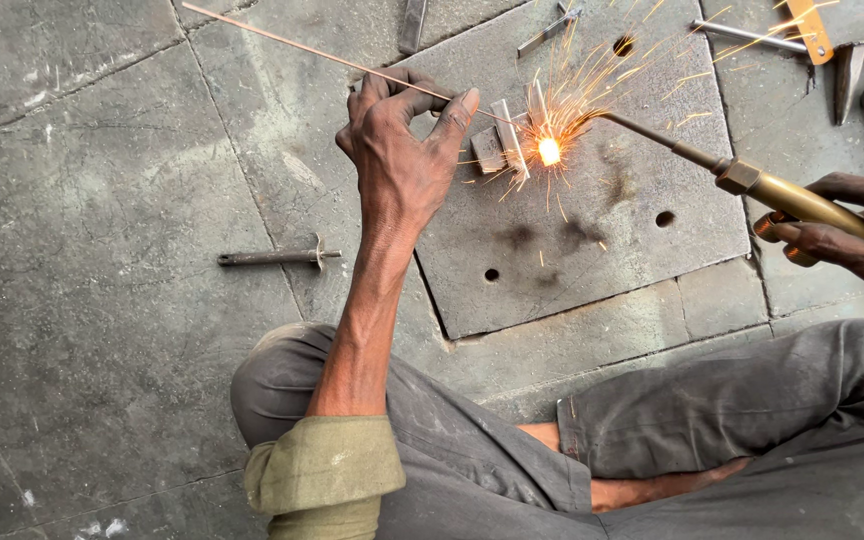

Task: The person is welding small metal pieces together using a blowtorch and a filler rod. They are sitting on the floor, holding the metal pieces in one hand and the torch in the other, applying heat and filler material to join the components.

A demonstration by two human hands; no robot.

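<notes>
Pinching a thin filler rod (292, 45), the left hand (402, 150) feeds it to small metal pieces (500, 145) on the steel plate (592, 250), while the right hand (857, 235) grips a brass torch (752, 185) over that plate.

Rolled olive-green sleeve (324, 475), dusty grey trousers (732, 420), bare forearms.

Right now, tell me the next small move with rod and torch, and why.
Probably feed the thin rod in the left hand slightly toward the glowing spot. The torch in the right hand is already on the small metal pieces, throwing sparks.
</notes>
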